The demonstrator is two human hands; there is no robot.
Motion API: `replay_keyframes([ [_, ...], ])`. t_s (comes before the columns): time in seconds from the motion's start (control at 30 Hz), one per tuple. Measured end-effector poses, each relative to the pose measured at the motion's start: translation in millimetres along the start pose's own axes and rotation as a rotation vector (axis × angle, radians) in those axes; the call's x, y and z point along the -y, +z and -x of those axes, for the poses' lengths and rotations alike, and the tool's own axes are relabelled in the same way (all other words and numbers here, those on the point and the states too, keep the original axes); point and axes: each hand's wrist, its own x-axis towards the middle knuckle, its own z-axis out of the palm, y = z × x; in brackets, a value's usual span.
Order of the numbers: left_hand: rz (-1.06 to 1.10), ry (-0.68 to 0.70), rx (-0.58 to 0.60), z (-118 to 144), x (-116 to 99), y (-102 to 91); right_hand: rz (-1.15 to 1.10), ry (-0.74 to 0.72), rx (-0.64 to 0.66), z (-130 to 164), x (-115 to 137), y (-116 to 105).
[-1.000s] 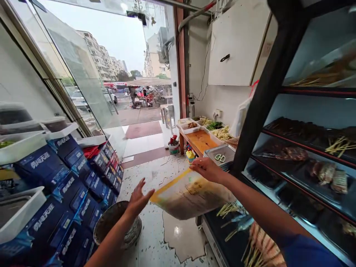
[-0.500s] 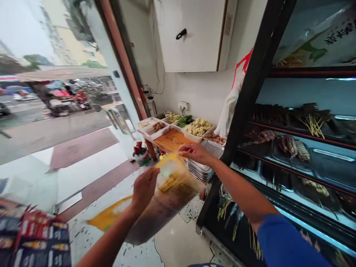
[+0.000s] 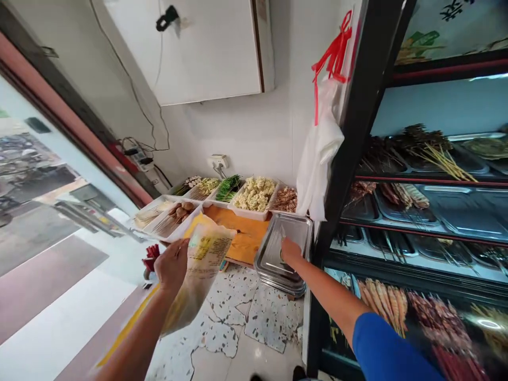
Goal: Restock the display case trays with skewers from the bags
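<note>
head view: the left hand (image 3: 172, 264) pinches the bag (image 3: 208, 251) by its edge, holding it up near the board (image 3: 250, 238). the right hand (image 3: 291, 252) is at the top of the trays (image 3: 272, 256); its fingertips are hidden, so its grip cannot be told. judging progress, the bag is already lifted; the work at the trays looks unfinished, and whether the bag is open is unclear.

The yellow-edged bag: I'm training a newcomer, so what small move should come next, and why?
Probably lift what look like scissors off the top tray: the right hand is right at them, while the left hand holds the yellow-edged bag.
</note>
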Motion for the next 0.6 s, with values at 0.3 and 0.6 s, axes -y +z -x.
replay_keyframes([
  [0.3, 0.203, 0.113, 0.353, -46.2, 31.2, 127.2, -0.743, 0.030, 0.364, 25.2, 27.0, -46.1],
  [0.6, 0.454, 0.300, 0.626, -25.5, 26.6, 206.6, -0.876, 0.216, 0.726, 40.9, 128.9, -91.1],
])
